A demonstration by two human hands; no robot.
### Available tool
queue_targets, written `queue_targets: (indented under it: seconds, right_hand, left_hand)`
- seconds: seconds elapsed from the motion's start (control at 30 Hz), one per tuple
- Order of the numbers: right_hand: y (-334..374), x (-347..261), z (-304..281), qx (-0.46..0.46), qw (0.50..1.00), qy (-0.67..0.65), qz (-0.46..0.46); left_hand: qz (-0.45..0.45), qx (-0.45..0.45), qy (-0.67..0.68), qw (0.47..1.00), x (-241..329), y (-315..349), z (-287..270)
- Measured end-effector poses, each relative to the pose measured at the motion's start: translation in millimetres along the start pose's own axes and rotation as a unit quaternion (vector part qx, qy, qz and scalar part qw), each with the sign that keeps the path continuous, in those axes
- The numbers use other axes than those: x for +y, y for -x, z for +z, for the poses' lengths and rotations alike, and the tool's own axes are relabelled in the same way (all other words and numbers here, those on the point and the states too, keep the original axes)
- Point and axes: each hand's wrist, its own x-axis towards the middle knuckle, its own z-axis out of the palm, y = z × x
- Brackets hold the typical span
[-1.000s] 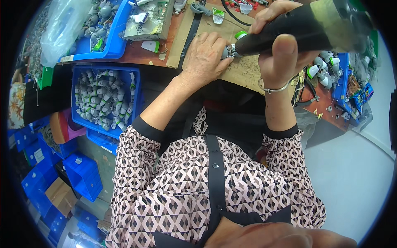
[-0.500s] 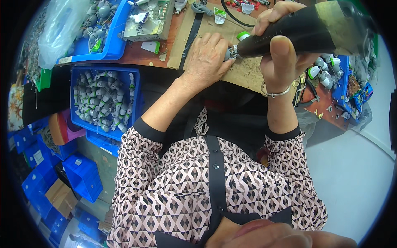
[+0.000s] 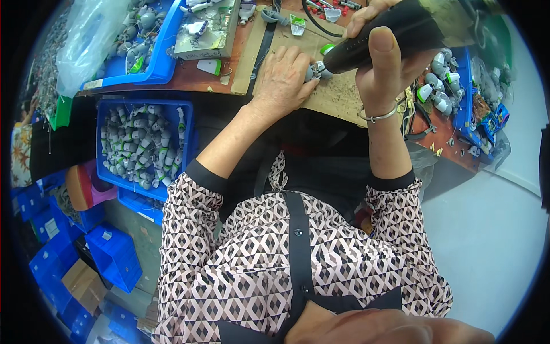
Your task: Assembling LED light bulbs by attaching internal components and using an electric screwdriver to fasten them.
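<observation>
My right hand is wrapped around a thick black electric screwdriver, which has a yellowed patch on its body. The driver tilts down to the left, its thin bit meeting a small grey-and-white plastic part. That part lies on the cardboard, pinched at its left end by my left hand, whose fingers partly hide it. Just beyond the driver's nose is a piece with a bright green edge. Farther back on the cardboard lie a white-and-green piece and a grey part.
A blue bin full of grey-and-green parts stands below the table edge at left. Another blue tray sits on the table's left, beside a box. Loose parts lie at right. A black cable crosses the back.
The screwdriver's nose has shifted slightly left and up, and more of the small part now shows beneath it. My left hand keeps its place on the part.
</observation>
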Motion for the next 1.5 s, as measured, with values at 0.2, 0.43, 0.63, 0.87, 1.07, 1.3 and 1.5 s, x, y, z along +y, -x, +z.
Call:
queue_targets:
  seconds: [0.2,0.43,0.63,0.87,1.07,1.3,1.5]
  right_hand:
    - [-21.1,-4.8,-4.7,0.007,0.997,-0.002,-0.079]
    - [-66.4,-9.6,-6.7,0.023,0.99,-0.051,-0.13]
    - [-124.5,8.0,-55.6,-0.02,0.964,0.26,-0.054]
    - [-92.6,90.0,-125.2,-0.256,0.892,0.373,-0.023]
    - [-84.9,96.4,-107.3,-0.232,0.714,0.653,0.095]
    - [-16.3,48.7,-95.3,-0.39,0.802,0.443,-0.089]
    - [45.5,59.7,-85.5,-0.341,0.782,0.518,-0.057]
  left_hand:
    - [0.014,-0.018,-0.009,1.0,3.5,-8.5,-3.2]
    - [0.038,0.083,0.069,0.993,-1.8,-43.3,-12.1]
    - [0.006,-0.046,0.017,0.999,-24.6,-64.8,-6.6]
    - [0.003,-0.117,0.008,0.993,-36.6,-75.3,6.1]
    - [0.012,-0.05,0.094,0.994,-38.6,-80.5,-3.3]
    - [-0.017,-0.07,0.082,0.994,-19.1,-21.3,-39.6]
    - [0.013,-0.099,0.052,0.994,-5.2,-16.6,-19.3]
